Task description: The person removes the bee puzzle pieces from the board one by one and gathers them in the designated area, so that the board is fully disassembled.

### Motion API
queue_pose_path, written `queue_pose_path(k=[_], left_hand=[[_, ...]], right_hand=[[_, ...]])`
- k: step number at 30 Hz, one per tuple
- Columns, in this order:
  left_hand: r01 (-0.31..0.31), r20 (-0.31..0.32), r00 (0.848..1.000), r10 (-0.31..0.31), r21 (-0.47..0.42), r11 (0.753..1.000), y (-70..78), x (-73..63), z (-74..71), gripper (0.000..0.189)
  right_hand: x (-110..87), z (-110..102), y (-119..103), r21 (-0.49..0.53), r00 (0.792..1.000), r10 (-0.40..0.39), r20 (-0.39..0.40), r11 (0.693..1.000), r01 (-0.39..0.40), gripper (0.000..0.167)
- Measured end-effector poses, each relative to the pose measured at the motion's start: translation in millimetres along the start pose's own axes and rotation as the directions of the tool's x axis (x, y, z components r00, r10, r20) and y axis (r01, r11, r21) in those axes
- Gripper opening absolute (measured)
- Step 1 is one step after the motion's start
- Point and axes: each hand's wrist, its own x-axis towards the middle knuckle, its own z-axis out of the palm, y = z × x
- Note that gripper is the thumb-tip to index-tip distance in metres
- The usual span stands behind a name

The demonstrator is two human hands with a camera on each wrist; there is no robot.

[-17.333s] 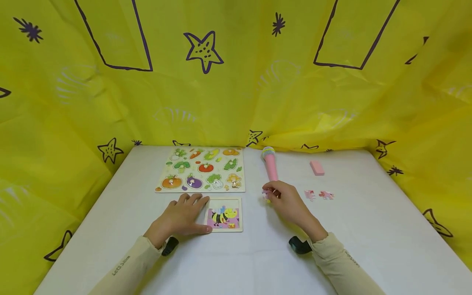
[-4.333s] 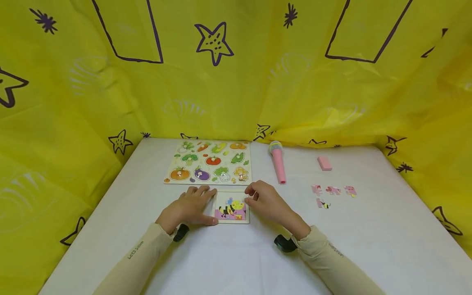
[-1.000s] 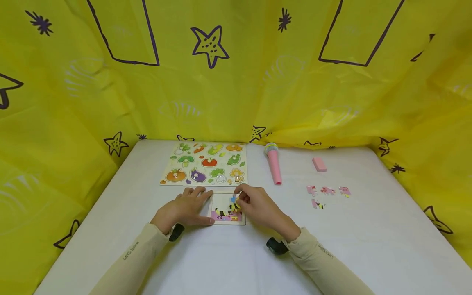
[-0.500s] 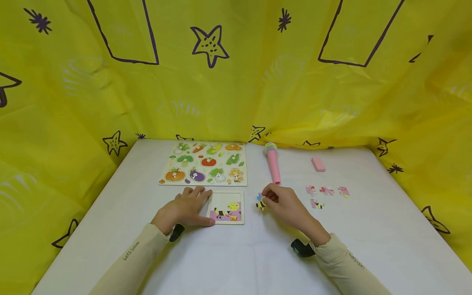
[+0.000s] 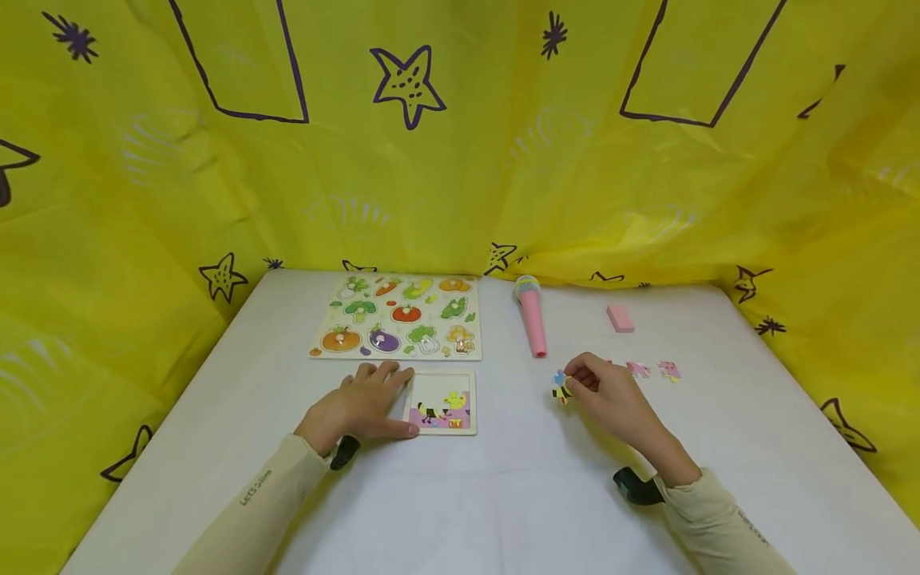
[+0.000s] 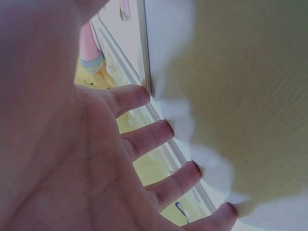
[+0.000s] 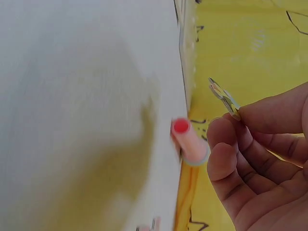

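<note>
My left hand [image 5: 359, 407] rests at the left side of a small framed jigsaw puzzle [image 5: 473, 403], fingers spread, with the thumb on its lower left corner. Inside the frame, several bee-picture pieces fill the lower part; the upper part shows bare backing. To the right, above the white table, my right hand [image 5: 611, 403] pinches a jigsaw piece [image 5: 560, 388] with blue, yellow and black print. The right wrist view shows that piece [image 7: 223, 97] edge-on between thumb and fingers. Behind this hand lie pink jigsaw pieces [image 5: 670, 370], some partly or wholly covered by it.
A vegetable peg puzzle board [image 5: 323, 357] lies behind the small frame. A pink toy microphone [image 5: 533, 323] lies to the right of the board. Farther right is a pink block [image 5: 620, 319]. A yellow patterned curtain [image 5: 460, 176] encloses the back and sides of the table.
The right hand has lifted the blue, yellow and black piece out of the frame and carried it right, towards the loose pieces. The left hand has stayed at the frame.
</note>
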Motion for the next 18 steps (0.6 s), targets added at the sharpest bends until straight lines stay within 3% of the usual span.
queue_pose_path(k=[18], left_hand=[[0.031,0.008,0.999,-0.031,-0.041,0.999,-1.0,0.7,0.9,0.098]], right_hand=[[-22.8,-39,29,-0.113,0.992,0.07,-0.101,0.99,-0.081,0.007]])
